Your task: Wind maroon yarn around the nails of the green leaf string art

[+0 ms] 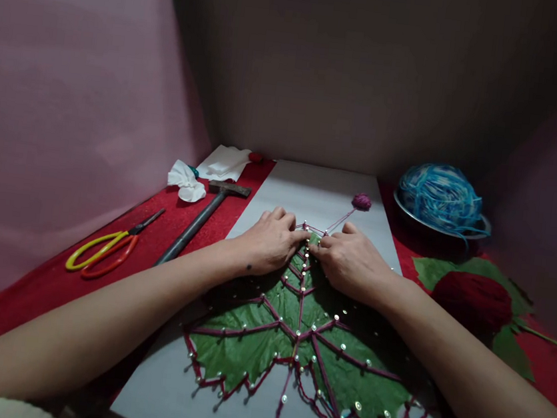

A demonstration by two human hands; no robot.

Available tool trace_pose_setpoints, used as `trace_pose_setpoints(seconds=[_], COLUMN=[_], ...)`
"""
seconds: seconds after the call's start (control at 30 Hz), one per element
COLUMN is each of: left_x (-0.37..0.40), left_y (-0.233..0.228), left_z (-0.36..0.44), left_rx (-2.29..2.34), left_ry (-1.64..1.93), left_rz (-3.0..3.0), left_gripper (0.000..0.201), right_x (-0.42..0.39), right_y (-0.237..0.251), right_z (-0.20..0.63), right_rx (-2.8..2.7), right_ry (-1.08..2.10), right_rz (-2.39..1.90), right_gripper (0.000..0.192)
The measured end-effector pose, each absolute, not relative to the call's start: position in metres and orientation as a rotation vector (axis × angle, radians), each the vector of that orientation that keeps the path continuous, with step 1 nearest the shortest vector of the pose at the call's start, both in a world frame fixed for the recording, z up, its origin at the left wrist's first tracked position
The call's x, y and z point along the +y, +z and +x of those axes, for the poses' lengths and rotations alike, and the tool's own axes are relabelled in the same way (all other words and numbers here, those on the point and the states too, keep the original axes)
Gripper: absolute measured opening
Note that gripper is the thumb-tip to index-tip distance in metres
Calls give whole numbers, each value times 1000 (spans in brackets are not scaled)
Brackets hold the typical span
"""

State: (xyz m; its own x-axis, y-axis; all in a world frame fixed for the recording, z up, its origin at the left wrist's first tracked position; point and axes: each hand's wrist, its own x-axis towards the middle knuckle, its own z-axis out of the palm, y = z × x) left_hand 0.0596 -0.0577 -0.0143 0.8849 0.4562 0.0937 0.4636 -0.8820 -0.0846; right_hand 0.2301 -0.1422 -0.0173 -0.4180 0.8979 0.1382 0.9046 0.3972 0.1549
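A green leaf [261,361] lies on a white board [286,183], with several nails along its veins and edge. Purple yarn [341,221] follows the veins, and dark red yarn [304,398] runs round part of the lower outline. At the leaf's far tip, my left hand [276,241] has its fingers curled, the index finger against a nail and the yarn passing by it. Just right of it, my right hand [350,261] pinches the purple yarn close to the tip nails. From there strands lead back to a small purple yarn ball [361,202] on the board.
On the red cloth [47,300] at left lie scissors [107,250] with yellow and orange handles, a hammer [202,217] and crumpled white paper [187,180]. To the right stand a metal bowl [411,216] of blue yarn [438,195] and a dark red yarn ball [474,302] on another leaf [516,350].
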Motion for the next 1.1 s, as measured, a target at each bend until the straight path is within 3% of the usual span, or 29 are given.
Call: trace_pose_setpoints(seconds=[0.37,0.67,0.87,1.1], left_x=[-53,-43,-38,-36], left_y=[-7,-8,20,-4], left_z=[55,46,27,18], left_rx=[-647,-639,-921,-1654], left_ry=[8,-184,-745,-1202], left_rz=[-3058,-3229,-3305,-3328], left_gripper=[35,33,32,26], right_x=[-142,-142,-144,-146], right_y=[-22,-22,-19,-18], right_z=[230,228,228,228], right_rx=[-2530,-2500,-2519,-2541], right_ry=[-257,-202,-192,-223], right_rz=[-1757,-1796,-1823,-1792], right_gripper=[28,27,30,32])
